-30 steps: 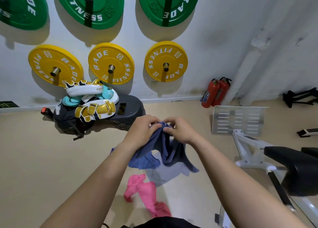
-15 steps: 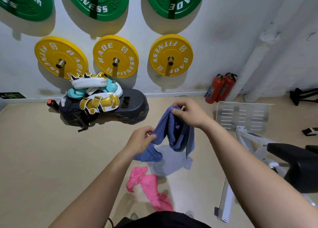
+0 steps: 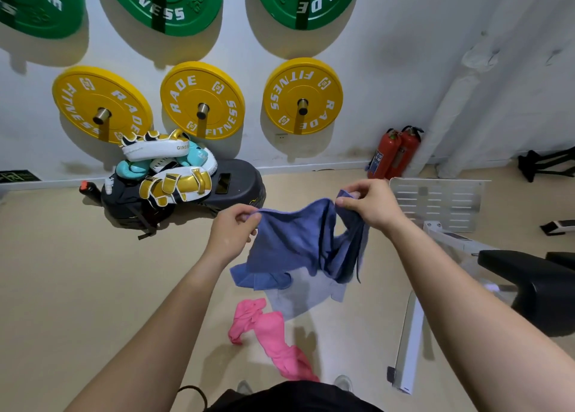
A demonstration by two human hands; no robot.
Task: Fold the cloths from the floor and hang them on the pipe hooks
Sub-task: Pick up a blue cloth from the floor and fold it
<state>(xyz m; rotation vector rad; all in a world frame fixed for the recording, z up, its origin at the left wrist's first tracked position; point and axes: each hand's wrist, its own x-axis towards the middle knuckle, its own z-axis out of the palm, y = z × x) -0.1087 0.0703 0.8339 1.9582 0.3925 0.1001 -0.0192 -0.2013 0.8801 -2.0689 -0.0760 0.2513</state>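
- You are at the spreading-out step: the blue cloth (image 3: pixel 292 240) hangs in the air between your two hands, not yet folded.
- Your left hand (image 3: pixel 231 228) has its fingers (image 3: pixel 249 217) pinched shut on the cloth's top edge at one end; your right hand (image 3: pixel 368 201) has its fingers (image 3: pixel 342 200) closed on the other end, where the fabric bunches into a thick twist just below the pinch.
- Between the two pinches the top edge sags slightly — the sheet below your left fingers lies fairly flat, while the part below your right fingers drapes in doubled folds.
- The next move, as I judge it, calls for working your right fingers along to a true corner so the edge pulls straight, then bringing the two corners together for the first fold.
- A paler blue cloth (image 3: pixel 306 296) lies on the floor (image 3: pixel 93 287) right under the hanging one, and a pink cloth (image 3: pixel 270 330) lies beside it, nearer you — both are still to do.
- No pipe hooks can be made out from here, though a white pipe (image 3: pixel 448 100) runs up the wall beyond your right fingers.
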